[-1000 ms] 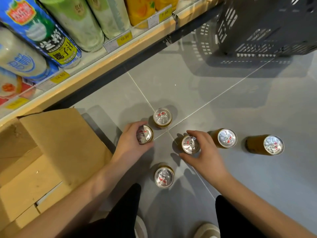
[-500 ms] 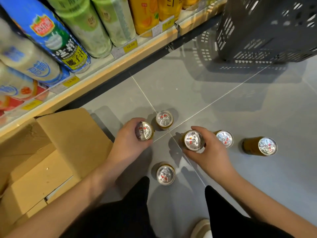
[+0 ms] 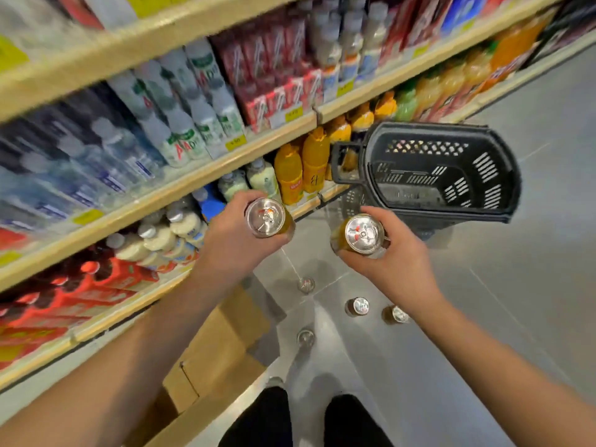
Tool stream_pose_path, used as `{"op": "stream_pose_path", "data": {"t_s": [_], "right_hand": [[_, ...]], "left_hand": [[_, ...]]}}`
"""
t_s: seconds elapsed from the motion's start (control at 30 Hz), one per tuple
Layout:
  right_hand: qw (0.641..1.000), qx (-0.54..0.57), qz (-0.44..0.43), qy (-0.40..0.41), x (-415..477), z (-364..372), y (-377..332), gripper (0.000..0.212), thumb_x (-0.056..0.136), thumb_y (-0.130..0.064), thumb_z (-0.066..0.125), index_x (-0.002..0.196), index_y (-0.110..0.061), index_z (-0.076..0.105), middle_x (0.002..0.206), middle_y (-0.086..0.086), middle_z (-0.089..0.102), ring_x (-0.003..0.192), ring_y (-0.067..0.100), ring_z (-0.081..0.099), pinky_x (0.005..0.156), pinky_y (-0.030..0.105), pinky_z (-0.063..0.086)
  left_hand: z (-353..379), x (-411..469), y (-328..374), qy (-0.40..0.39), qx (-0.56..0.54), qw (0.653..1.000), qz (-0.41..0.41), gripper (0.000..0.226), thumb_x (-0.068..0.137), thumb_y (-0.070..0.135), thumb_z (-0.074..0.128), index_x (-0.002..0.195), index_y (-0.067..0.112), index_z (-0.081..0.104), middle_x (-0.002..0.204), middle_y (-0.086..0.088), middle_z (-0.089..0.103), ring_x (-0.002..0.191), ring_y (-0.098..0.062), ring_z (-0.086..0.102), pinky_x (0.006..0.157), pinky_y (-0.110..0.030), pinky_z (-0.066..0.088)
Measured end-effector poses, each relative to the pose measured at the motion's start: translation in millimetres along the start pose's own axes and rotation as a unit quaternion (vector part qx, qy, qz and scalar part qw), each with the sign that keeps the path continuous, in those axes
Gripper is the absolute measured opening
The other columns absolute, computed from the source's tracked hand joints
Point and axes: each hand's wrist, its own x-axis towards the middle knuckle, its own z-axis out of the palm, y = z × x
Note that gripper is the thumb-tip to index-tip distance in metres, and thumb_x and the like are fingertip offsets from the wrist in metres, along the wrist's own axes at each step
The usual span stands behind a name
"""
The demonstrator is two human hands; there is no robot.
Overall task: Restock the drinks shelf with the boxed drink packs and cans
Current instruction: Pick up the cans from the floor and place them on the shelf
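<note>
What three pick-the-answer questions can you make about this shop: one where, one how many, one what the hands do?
1. Where is the black basket?
A on the floor beside the shelves
B on the top shelf
C hanging from an arm

2. How many cans stand on the floor?
A two
B four
C seven

3. The left hand and right hand are:
A each holding a can
B both empty
C pushing a trolley

Answers: 1 A, it stands on the floor; 2 B, four lids show below the arms; 3 A, fingers wrap one each.
</note>
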Motion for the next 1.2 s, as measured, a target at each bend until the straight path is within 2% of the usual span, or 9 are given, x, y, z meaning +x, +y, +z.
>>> {"op": "stream_pose_path", "data": {"t_s": [0.07,0.17,0.3,0.37,0.47,0.7,0.97,1.1,1.2], "right_hand": [[1.000,0.009,-0.015,0.008,-4.8,-47.4,-61.2,0.069,0.072,-0.039,0.091,0.133,-0.038,0.058,0.120,-0.022,0.066,0.107,-0.006,0.062,0.088,0.011,0.046],[0.999,0.012,-0.038,0.019,-14.6,-110.3,-145.8,0.075,0.071,-0.038,0.091,0.137,-0.035,0.055,0.116,-0.025,0.065,0.102,-0.021,0.057,0.078,-0.003,0.038],[0.996,0.033,-0.065,0.042,-30.1,-183.4,-243.2,0.077,0.070,-0.041,0.091,0.134,-0.036,0.050,0.113,-0.029,0.063,0.097,-0.024,0.057,0.077,-0.004,0.040],[0.994,0.040,-0.088,0.050,-40.7,-213.7,-284.6,0.081,0.068,-0.046,0.091,0.135,-0.041,0.046,0.113,-0.032,0.061,0.099,-0.022,0.058,0.082,0.002,0.045],[0.988,0.060,-0.123,0.071,-58.5,-247.9,-336.8,0.082,0.062,-0.055,0.089,0.131,-0.044,0.046,0.118,-0.024,0.065,0.110,-0.001,0.064,0.095,0.028,0.053],[0.970,0.113,-0.188,0.101,-102.8,-279.1,-402.7,0.054,0.072,-0.036,0.090,0.113,-0.043,0.056,0.099,-0.028,0.069,0.091,-0.012,0.064,0.071,0.003,0.045],[0.961,0.130,-0.226,0.092,-125.6,-282.2,-421.7,0.053,0.072,-0.038,0.089,0.112,-0.051,0.057,0.108,-0.035,0.066,0.098,-0.009,0.063,0.075,0.008,0.046],[0.959,0.135,-0.237,0.078,-118.9,-282.9,-429.8,0.052,0.071,-0.044,0.088,0.111,-0.054,0.055,0.109,-0.038,0.063,0.099,-0.013,0.061,0.075,0.007,0.044],[0.956,0.145,-0.248,0.065,-108.7,-281.4,-435.4,0.059,0.063,-0.060,0.084,0.116,-0.052,0.058,0.112,-0.034,0.065,0.100,-0.009,0.063,0.083,0.018,0.049]], "left_hand": [[-49.6,-8.6,63.9,0.003,-0.001,1.000,0.016,0.064,0.066,0.041,0.090,0.116,0.041,0.050,0.098,0.032,0.054,0.086,0.020,0.052,0.067,0.001,0.038],[-121.4,-26.7,146.9,0.003,-0.008,0.999,0.038,0.064,0.069,0.043,0.088,0.121,0.043,0.049,0.098,0.036,0.050,0.086,0.014,0.051,0.070,-0.006,0.037],[-200.2,-54.1,236.1,0.052,-0.005,0.994,0.092,0.071,0.069,0.040,0.088,0.131,0.036,0.055,0.110,0.026,0.055,0.091,0.011,0.052,0.080,-0.004,0.037],[-232.4,-69.0,272.7,0.077,-0.010,0.990,0.116,0.073,0.070,0.037,0.089,0.135,0.034,0.055,0.116,0.023,0.053,0.088,0.015,0.048,0.074,0.007,0.031],[-274.1,-90.3,315.0,0.105,-0.046,0.981,0.155,0.073,0.071,0.036,0.088,0.136,0.037,0.055,0.122,0.025,0.056,0.097,0.017,0.053,0.076,0.007,0.034],[-325.3,-145.1,360.5,0.147,-0.145,0.959,0.192,0.061,0.069,0.034,0.089,0.121,0.041,0.058,0.109,0.025,0.066,0.096,0.015,0.061,0.074,-0.003,0.047],[-337.9,-177.9,371.3,0.164,-0.177,0.951,0.192,0.063,0.067,0.043,0.088,0.123,0.047,0.060,0.117,0.021,0.067,0.106,0.002,0.063,0.087,-0.021,0.053],[-339.3,-184.5,375.6,0.180,-0.182,0.950,0.180,0.064,0.065,0.047,0.086,0.123,0.048,0.060,0.117,0.022,0.067,0.105,0.004,0.063,0.083,-0.016,0.051],[-341.1,-187.0,376.3,0.197,-0.168,0.951,0.172,0.062,0.067,0.045,0.087,0.123,0.049,0.059,0.114,0.027,0.065,0.101,0.014,0.060,0.073,-0.005,0.048]]}}
